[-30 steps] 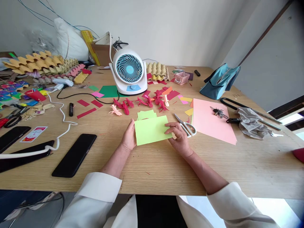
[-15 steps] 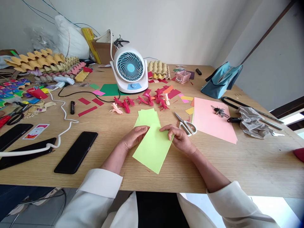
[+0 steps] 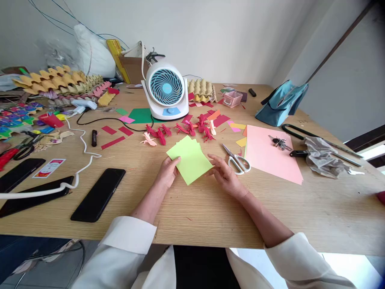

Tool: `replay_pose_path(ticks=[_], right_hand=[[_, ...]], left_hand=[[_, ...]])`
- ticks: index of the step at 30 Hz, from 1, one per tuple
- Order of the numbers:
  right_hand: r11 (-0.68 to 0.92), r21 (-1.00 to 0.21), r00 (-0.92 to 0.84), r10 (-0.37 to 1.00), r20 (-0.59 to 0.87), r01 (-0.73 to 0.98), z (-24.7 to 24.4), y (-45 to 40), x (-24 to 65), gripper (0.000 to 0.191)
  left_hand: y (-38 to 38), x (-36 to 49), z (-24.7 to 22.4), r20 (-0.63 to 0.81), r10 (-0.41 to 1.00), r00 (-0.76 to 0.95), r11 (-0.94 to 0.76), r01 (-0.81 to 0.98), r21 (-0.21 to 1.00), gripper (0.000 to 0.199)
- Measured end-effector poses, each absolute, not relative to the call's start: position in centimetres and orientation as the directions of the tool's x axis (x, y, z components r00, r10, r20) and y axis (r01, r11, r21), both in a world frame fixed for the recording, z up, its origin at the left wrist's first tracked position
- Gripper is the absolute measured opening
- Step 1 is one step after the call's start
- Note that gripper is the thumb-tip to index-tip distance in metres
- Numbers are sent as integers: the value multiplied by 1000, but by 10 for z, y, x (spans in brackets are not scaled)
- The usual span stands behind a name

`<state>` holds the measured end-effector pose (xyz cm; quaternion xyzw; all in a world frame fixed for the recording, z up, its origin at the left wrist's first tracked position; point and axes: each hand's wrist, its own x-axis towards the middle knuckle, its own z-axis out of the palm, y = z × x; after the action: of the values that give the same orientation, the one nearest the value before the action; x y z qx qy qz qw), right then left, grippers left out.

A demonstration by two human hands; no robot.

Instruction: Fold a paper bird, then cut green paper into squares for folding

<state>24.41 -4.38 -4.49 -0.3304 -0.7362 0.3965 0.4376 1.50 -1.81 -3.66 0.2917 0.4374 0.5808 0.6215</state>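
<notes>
A light green sheet of paper [image 3: 192, 164] is tilted over the table in front of me. My left hand [image 3: 167, 172] pinches its left edge, thumb on top and fingers underneath. At the right corner, my right hand [image 3: 226, 176] has its fingers spread, some of them at or just under the paper's edge; whether they touch it I cannot tell. More green sheets [image 3: 195, 141] show behind the top edge, largely covered. Just right of my right hand lie scissors with white handles [image 3: 237, 160]. Beyond the paper are several folded red paper figures [image 3: 190, 127].
A white fan [image 3: 167, 90] stands at the back. Pink sheets [image 3: 270, 160] with keys [image 3: 280, 142] on them lie to the right, beside a blue bag [image 3: 281, 104]. On the left are a black phone [image 3: 98, 194], a white cable [image 3: 86, 150] and a marker [image 3: 94, 138].
The green paper has moved away from me and turned, now looking shorter and squarer. My right hand has loosened from its edge and spread its fingers. My left hand grips the left edge.
</notes>
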Motion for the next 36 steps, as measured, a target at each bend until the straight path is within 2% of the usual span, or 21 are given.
replay_pose_path(ticks=[3,9,11,14,19,22,25,32,36], right_hand=[[517,-832,-448,805,390,204,-46,-45,241,51],[611,-730,-357,784,507,305,-50,-38,240,41],[576,-756,-321,812,487,310,-51,-36,242,35],[502,-835,-293,852,433,225,-53,-34,246,23],[404,-912,-344,868,358,73,-51,-34,248,4],[374,-927,-388,861,330,40,-49,-34,248,5],[378,-925,-415,848,331,33,-49,-34,250,3],[598,-767,-432,770,469,233,-46,-34,256,22],[631,-726,-442,752,489,273,-42,-34,256,16]], left_hand=[[-19,17,-37,-208,976,-63,146,-516,844,32],[-26,25,-38,-228,971,68,227,-550,803,36],[-26,24,-37,-217,971,98,234,-553,800,40],[-25,17,-35,-196,974,118,228,-529,817,43],[-24,6,-31,-135,990,51,144,-384,912,43],[-26,5,-29,-86,993,76,104,-277,955,42],[-28,6,-29,-139,984,108,160,-222,962,46],[-27,8,-29,-190,981,22,189,-267,945,58],[-28,9,-26,-209,975,71,221,-288,932,59]])
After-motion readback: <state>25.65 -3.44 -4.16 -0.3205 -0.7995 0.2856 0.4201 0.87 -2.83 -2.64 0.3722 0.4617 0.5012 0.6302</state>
